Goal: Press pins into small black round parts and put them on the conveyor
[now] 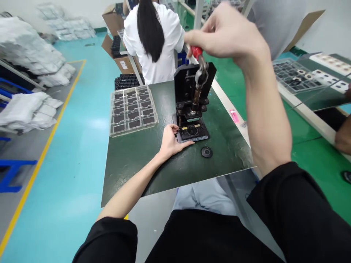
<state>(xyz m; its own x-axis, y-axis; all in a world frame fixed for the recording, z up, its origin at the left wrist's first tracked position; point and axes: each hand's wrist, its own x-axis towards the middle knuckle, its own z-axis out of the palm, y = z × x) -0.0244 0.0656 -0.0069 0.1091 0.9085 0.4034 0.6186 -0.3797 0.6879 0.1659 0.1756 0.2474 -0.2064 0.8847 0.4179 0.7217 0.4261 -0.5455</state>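
Bench toggle press [189, 95] stands at 12 o'clock on the dark green mat [131, 171], lever raised. Right hand [227, 33] is closed around the red lever grip [196, 52]. Left hand [171, 140] lies open, palm down, fingertips against the press's black base fixture [192, 132], which holds a round dark part. Clear tray of dark square parts [133, 109] sits at 9 o'clock from the press; loose black disc [206, 152] at 5 o'clock, just off the base.
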